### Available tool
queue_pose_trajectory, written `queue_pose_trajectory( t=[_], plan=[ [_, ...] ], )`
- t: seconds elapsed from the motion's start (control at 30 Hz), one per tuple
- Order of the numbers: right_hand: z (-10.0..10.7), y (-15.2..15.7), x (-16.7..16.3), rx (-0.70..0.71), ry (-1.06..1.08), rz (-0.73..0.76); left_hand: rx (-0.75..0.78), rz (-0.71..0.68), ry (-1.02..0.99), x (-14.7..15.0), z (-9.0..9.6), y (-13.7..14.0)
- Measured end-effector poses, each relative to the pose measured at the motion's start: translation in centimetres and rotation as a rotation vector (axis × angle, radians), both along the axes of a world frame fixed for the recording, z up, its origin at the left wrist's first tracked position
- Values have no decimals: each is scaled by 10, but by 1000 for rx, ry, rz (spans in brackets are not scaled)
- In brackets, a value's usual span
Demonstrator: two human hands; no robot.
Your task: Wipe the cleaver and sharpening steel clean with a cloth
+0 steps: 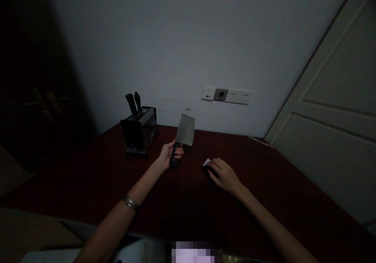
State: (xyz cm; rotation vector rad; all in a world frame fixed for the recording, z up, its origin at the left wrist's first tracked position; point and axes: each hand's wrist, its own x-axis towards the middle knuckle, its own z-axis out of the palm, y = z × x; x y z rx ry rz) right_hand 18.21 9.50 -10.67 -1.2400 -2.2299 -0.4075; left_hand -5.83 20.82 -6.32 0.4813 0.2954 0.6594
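Observation:
My left hand [170, 153] is closed round the black handle of a cleaver [186, 129]. Its wide metal blade points up and away from me, tilted slightly right, above the table. To the right, my right hand [222, 173] is low over the tabletop with bent fingers. A small white piece of cloth or paper [206, 162] sticks out at its fingertips; most of it is hidden by the hand. On the left stands a knife block [135, 133] with dark sides, and two black-handled tools [133, 103] stand upright in it.
The dark red table [182, 192] reaches back to a pale wall [164, 51]. A row of sockets [226, 95] is on that wall. At the right is a panelled white door [331, 98]; a dark door with a handle [44, 102] is on the left.

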Motion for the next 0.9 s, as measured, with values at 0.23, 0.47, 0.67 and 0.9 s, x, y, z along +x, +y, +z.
queue_pose_trajectory(
  t=[0.23, 0.47, 0.67, 0.9],
  plan=[
    [-39, 7, 20, -238, 138, -34, 34, -53, -15, 0, -17, -3],
    [-48, 29, 32, -218, 532, -67, 128, -97, 21, -2, -31, -6],
    [41, 51, 7, 57, 852, -141, 192, -185, -54, 2, -40, -7],
    [105, 106, -34, 68, 340, 290, 206, -262, -141, 4, -40, -12]
  ],
)
